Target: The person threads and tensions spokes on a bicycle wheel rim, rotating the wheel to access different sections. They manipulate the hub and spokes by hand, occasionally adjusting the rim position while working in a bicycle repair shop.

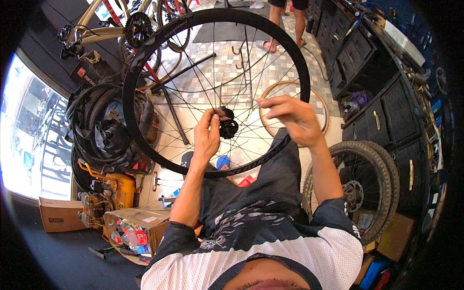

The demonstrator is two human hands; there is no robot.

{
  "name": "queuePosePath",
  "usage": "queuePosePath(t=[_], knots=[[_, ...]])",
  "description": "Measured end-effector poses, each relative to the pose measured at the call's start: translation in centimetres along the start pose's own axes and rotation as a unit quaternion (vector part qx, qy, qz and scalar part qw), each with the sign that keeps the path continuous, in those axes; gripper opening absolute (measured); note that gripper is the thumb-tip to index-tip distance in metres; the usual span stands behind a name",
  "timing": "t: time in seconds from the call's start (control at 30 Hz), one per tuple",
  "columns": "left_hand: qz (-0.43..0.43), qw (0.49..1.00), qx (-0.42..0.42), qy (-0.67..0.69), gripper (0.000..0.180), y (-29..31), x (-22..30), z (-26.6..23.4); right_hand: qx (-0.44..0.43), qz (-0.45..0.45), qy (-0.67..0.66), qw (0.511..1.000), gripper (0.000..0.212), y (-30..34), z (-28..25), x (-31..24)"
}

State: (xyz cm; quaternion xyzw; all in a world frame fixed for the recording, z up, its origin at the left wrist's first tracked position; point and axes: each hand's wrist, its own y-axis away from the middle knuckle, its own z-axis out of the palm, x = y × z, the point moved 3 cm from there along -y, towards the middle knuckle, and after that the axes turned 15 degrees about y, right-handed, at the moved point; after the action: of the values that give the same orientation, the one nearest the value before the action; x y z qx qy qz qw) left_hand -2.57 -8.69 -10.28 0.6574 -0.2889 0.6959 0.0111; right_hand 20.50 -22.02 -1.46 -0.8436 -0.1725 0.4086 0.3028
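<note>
One wheel [128, 96] has left grip [207, 137] pinching its hub [228, 128], probably for steadiness, right grip [298, 118] loose, apparently empty.

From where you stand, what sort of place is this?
Most likely a bicycle workshop: the left hand grips a spoked wheel at its hub, loose tyres are heaped at left, and a tan bike frame shows at upper left.

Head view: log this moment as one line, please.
large black-rimmed spoked wheel: before person | left hand: gripping black metal hub | right hand: raised right of hub, grip unclear
</note>
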Motion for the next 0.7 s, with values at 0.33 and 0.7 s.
queuePosePath(t=[0.33,0.7], knots=[[-0.010,1.000,-0.018,-0.020,0.022,0.7,1.9,0.4,-0.315,-0.094,0.466,0.821,0.024,-5.8,6.6,7.9],[0.005,0.999,-0.030,-0.039,0.020,0.8,2.0,0.4,-0.272,-0.113,0.595,0.748,0.025,-5.6,8.6,10.4]])
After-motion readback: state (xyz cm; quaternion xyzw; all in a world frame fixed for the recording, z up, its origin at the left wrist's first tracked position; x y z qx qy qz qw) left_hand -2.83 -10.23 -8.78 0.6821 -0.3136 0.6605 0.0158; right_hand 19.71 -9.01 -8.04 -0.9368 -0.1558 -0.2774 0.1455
